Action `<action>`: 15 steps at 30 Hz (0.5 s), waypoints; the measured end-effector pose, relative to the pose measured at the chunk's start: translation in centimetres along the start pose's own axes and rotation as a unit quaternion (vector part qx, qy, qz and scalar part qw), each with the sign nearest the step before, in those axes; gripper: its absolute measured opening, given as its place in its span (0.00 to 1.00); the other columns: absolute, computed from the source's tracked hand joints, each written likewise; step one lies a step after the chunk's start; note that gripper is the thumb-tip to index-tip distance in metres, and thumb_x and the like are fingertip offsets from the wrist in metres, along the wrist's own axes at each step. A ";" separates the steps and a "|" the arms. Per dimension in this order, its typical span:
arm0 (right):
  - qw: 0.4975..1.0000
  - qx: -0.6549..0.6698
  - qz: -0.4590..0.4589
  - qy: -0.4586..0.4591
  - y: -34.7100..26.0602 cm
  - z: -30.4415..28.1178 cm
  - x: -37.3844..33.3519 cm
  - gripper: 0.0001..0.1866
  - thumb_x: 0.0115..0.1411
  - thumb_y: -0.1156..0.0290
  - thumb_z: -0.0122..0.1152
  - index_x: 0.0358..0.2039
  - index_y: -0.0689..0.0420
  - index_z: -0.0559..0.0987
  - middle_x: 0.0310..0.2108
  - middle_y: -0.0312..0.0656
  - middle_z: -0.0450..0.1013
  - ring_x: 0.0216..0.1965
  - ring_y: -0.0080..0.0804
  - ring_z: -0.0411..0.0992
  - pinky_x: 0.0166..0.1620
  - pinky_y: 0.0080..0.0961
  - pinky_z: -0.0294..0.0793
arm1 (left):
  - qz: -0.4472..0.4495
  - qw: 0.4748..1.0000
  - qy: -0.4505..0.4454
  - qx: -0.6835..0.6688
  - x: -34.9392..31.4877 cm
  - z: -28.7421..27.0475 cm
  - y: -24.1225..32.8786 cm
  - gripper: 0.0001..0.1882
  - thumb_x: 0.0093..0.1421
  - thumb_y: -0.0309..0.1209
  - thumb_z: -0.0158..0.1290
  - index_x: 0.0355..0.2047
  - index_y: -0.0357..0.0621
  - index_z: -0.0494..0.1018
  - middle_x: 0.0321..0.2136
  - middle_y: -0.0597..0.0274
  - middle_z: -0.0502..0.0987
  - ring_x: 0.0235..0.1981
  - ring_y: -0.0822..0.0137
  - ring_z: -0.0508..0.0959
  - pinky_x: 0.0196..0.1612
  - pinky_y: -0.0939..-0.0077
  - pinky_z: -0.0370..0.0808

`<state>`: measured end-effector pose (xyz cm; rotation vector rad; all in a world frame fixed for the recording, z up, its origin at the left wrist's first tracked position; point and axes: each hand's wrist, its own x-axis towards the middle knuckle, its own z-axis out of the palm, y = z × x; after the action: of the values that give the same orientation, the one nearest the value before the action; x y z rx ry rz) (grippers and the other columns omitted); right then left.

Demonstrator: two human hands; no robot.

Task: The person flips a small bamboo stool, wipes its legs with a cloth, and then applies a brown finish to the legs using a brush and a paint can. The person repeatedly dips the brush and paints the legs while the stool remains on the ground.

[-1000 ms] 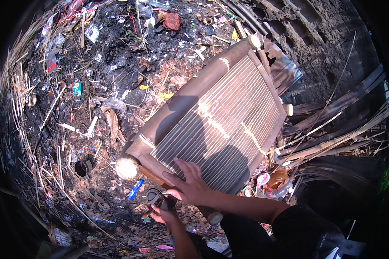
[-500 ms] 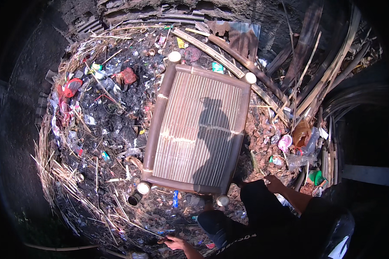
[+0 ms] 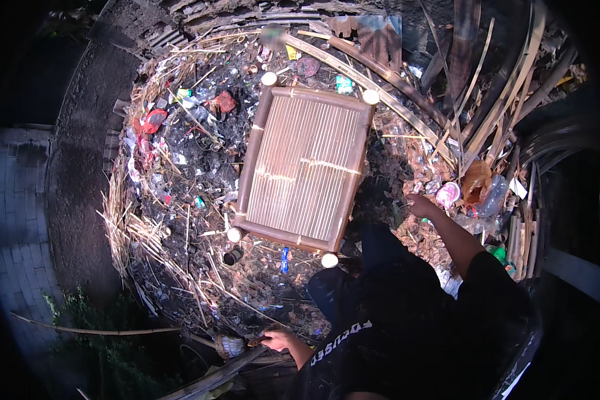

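Bamboo slatted table (image 3: 307,167) sits on littered ground (image 3: 257,290) ahead. Right hand (image 3: 421,206), at its near edge a second ago, now well apart; can't tell finger spread. Table unsteadied. Left hand (image 3: 279,340) pinches small brown object (image 3: 256,341).

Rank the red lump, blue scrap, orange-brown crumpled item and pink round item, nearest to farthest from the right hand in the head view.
From the right hand:
1. Pink round item: just to its right.
2. Orange-brown crumpled item: farther right.
3. Blue scrap: lower left.
4. Red lump: far upper left.
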<state>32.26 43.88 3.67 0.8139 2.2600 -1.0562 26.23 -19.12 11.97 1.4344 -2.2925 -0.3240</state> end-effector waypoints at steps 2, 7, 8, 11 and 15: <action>0.999 0.043 -0.030 -0.015 0.7 -1.4 1.3 0.34 0.57 0.66 0.57 0.66 0.50 0.63 0.66 0.55 0.57 0.68 0.48 0.55 0.67 0.34 0.56 | -0.014 0.999 -0.016 -0.035 -0.6 -0.5 -1.0 0.24 0.62 0.49 0.46 0.47 0.43 0.74 0.39 0.49 0.81 0.39 0.44 0.79 0.45 0.49 0.68; 0.992 0.100 -0.049 0.065 3.4 -0.6 1.4 0.28 0.60 0.62 0.58 0.61 0.57 0.69 0.61 0.56 0.64 0.65 0.47 0.60 0.65 0.34 0.58 | -0.002 0.998 0.014 -0.058 -3.8 -2.8 -3.2 0.23 0.61 0.44 0.49 0.51 0.42 0.74 0.40 0.48 0.81 0.38 0.44 0.79 0.46 0.49 0.67; 0.989 0.095 -0.063 0.095 4.7 0.3 1.3 0.28 0.60 0.62 0.58 0.60 0.58 0.70 0.60 0.56 0.66 0.64 0.47 0.62 0.64 0.34 0.60 | 0.016 0.996 0.051 -0.077 -4.2 -2.5 -5.1 0.22 0.61 0.43 0.49 0.48 0.41 0.75 0.39 0.48 0.81 0.38 0.45 0.79 0.45 0.49 0.67; 0.998 0.021 -0.062 -0.007 8.8 2.2 -0.8 0.29 0.59 0.61 0.59 0.59 0.60 0.70 0.58 0.56 0.68 0.60 0.47 0.67 0.62 0.34 0.64 | -0.016 0.996 0.040 -0.074 -8.6 -3.6 -8.7 0.22 0.63 0.46 0.49 0.44 0.38 0.75 0.39 0.47 0.78 0.38 0.44 0.78 0.45 0.49 0.68; 0.982 -0.142 -0.041 -0.116 14.4 3.6 -4.7 0.34 0.56 0.55 0.62 0.60 0.59 0.70 0.56 0.56 0.70 0.57 0.49 0.70 0.59 0.35 0.68 | -0.073 0.996 0.041 -0.025 -15.3 -3.7 -17.7 0.23 0.62 0.47 0.50 0.44 0.37 0.74 0.45 0.46 0.73 0.44 0.47 0.75 0.47 0.50 0.69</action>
<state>46.26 47.04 -2.33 0.4563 2.1903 -0.7914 47.98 -13.15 4.64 1.5643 -2.1060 -0.3568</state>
